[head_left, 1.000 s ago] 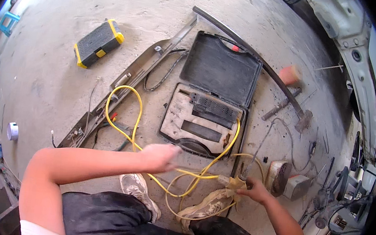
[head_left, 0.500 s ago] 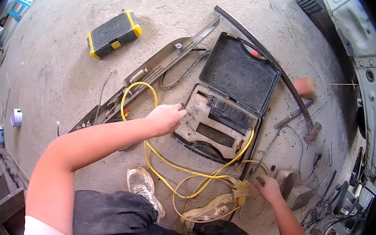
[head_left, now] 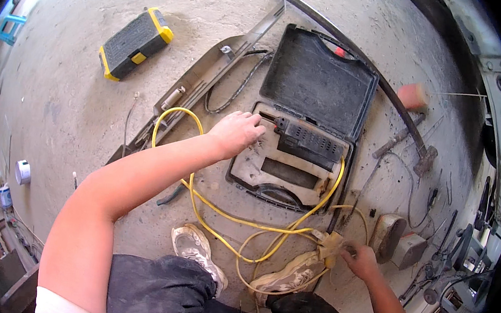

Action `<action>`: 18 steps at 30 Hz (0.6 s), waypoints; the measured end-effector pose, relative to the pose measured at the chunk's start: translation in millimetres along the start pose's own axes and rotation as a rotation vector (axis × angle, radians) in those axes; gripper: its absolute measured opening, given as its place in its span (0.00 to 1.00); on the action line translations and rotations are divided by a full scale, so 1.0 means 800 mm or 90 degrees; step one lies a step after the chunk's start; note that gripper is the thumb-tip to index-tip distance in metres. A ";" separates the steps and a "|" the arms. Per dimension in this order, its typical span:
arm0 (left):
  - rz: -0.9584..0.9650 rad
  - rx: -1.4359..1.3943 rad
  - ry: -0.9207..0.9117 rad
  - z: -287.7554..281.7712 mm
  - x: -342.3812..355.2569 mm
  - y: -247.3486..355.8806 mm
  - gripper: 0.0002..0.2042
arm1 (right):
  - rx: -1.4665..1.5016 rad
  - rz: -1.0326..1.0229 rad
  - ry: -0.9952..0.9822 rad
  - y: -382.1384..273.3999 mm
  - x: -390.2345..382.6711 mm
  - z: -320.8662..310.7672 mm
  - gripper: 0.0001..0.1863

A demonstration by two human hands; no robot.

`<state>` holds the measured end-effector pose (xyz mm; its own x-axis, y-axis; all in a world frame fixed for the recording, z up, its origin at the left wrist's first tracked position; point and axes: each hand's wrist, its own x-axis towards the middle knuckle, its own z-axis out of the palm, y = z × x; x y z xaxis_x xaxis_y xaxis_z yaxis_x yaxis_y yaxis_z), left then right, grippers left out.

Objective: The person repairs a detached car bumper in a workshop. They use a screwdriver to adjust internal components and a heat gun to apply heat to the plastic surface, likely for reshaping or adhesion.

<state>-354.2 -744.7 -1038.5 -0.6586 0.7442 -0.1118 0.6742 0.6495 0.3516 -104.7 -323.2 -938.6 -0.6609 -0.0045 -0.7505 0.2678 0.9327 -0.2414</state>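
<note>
Two bare hands work over a dusty concrete floor, where we look down on an open black case [head_left: 321, 82] right of centre. In its lower half, a pale tray [head_left: 243, 171] bears a black perforated tool [head_left: 311, 143], just right of the middle of the frame. A yellow cable [head_left: 238, 220] runs from the tool's right end and loops across the centre.

The left hand [head_left: 235, 136], near the centre, reaches over the tray's left edge, its fingers partly curled close to the tool's left end; we cannot tell whether they grip anything. The right hand [head_left: 362, 262], at lower right, has its fingers bent in beside a yellowish connector [head_left: 331, 244]; we cannot make out whether it has hold of it.

Below, we see two worn shoes [head_left: 196, 251] and dark trousers [head_left: 159, 289]. A black-and-yellow box [head_left: 134, 44] lies at upper left, a long metal channel [head_left: 194, 82] slants left of the case, and a reddish block [head_left: 412, 96] sits at upper right.
</note>
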 end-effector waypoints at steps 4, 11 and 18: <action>-0.013 -0.034 -0.038 -0.006 0.004 -0.005 0.05 | 0.005 0.013 0.003 -0.008 0.000 -0.008 0.20; -0.063 -0.220 0.030 -0.018 -0.022 0.004 0.05 | 0.006 0.016 0.015 -0.006 0.000 -0.013 0.20; -0.127 -0.319 0.017 -0.005 -0.060 0.013 0.07 | 0.022 0.029 -0.018 -0.019 0.002 -0.021 0.18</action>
<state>-316.5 -774.1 -1025.9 -0.7702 0.6053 -0.2011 0.2972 0.6195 0.7266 -122.0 -331.4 -925.9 -0.6274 0.0261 -0.7783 0.3208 0.9194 -0.2277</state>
